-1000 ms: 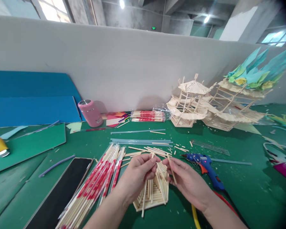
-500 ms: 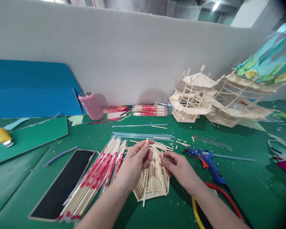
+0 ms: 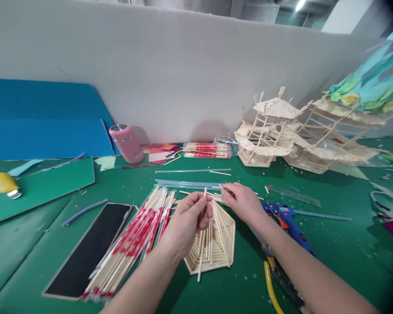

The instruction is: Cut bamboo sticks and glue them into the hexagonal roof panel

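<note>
My left hand [image 3: 190, 214] is closed in a pinch around a thin wooden stick [image 3: 201, 261], whose top end pokes up above the thumb. Below it lies a six-sided panel [image 3: 227, 237] built from wooden sticks, with several loose sticks resting across it. Part of the panel is hidden behind the left hand. My right hand [image 3: 243, 201] is just past the panel's far right edge, thumb and fingers pinched on a short wooden stick [image 3: 221, 186]. Close to the right forearm lies a blue glue gun [image 3: 293, 224], its nozzle hidden by the wrist.
Wrapped stick bundles [image 3: 131, 240] and a phone [image 3: 88, 253] lie on the left. Pliers with a yellow handle [image 3: 271, 285] sit partly under my right forearm. A pink flask [image 3: 127, 144] and stick-built pagodas [image 3: 275, 131] stand at the back. Blue glue sticks [image 3: 183, 184] lie beyond the panel.
My right hand has moved up and away from the panel, toward the loose sticks behind it. The right forearm now covers part of the pliers and the glue gun. My left hand stays nearly still.
</note>
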`<state>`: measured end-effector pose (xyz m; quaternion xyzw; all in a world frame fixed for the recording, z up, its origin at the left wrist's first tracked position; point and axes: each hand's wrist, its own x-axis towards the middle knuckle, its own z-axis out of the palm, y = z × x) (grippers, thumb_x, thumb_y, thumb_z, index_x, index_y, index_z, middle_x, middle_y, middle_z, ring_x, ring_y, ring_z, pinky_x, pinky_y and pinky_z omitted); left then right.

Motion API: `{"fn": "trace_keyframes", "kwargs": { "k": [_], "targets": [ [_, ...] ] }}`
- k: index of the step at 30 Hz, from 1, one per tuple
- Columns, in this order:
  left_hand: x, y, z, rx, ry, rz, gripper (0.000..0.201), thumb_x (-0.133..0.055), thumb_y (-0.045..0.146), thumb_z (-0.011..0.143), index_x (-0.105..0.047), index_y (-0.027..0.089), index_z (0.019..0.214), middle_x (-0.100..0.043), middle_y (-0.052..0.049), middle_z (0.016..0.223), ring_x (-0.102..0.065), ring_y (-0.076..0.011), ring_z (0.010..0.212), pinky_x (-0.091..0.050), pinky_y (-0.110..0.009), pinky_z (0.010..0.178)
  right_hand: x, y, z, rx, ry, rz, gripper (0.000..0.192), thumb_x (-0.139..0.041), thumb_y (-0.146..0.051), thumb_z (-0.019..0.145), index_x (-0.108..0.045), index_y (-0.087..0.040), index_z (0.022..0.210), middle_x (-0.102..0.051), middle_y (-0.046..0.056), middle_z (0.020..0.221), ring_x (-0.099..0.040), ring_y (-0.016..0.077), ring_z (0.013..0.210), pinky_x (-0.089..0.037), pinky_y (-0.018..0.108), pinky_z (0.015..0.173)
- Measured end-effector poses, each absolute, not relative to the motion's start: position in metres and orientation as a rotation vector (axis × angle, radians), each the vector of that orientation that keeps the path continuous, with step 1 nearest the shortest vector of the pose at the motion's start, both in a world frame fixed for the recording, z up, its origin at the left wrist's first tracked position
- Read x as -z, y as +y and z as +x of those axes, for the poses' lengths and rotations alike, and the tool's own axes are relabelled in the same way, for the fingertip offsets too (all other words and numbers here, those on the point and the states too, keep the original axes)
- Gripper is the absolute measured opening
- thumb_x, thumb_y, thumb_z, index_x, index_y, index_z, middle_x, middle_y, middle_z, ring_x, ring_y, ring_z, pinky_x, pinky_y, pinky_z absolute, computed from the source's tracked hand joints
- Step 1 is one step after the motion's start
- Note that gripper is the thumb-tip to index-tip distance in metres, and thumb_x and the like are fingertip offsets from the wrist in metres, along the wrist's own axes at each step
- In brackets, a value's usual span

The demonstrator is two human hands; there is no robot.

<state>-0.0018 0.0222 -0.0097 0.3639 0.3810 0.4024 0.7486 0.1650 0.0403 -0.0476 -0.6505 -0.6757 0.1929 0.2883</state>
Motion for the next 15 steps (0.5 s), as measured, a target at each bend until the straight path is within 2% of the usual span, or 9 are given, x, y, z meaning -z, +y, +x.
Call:
{"fn": "trace_keyframes", "kwargs": {
  "k": [6, 11, 15],
  "targets": [
    [0.011, 0.021, 0.001, -0.850, 0.809, 0.773, 0.009, -0.051, 0.024, 0.078, -0.051, 0.015, 0.075, -0.048, 0.005, 0.052, -0.033, -0.0031, 0.038, -0.018, -0.019, 0.041, 0.041, 0.037, 0.171, -0.304, -1.875, -1.845, 0.027, -0.044, -0.026, 0.081, -0.060, -0.020, 0.102, -0.058, 0.008, 0.102, -0.059, 0.0198, 0.079, -0.042, 0.030, 0.068],
    [0.010, 0.022, -0.001, -0.850, 0.841, 0.798, 0.014, -0.052, 0.028, 0.078, -0.056, 0.015, 0.080, -0.047, 0.005, 0.050, -0.031, -0.0027, 0.037, -0.015, -0.019, 0.040, 0.028, -0.027, 0.202, -0.298, -1.898, -1.909, 0.020, -0.042, -0.029, 0.083, -0.058, -0.023, 0.093, -0.063, 0.002, 0.093, -0.060, 0.0172, 0.082, -0.045, 0.027, 0.070],
    [0.006, 0.023, -0.004, -0.893, 0.876, 0.811, 0.016, -0.055, 0.030, 0.076, -0.059, 0.016, 0.081, -0.046, 0.005, 0.049, -0.030, -0.0032, 0.039, -0.017, -0.018, 0.040, 0.045, -0.095, 0.229, -0.390, -1.916, -2.082, 0.021, -0.040, -0.033, 0.083, -0.056, -0.025, 0.095, -0.064, 0.002, 0.089, -0.063, 0.0152, 0.070, -0.050, 0.023, 0.058]
  ]
}}
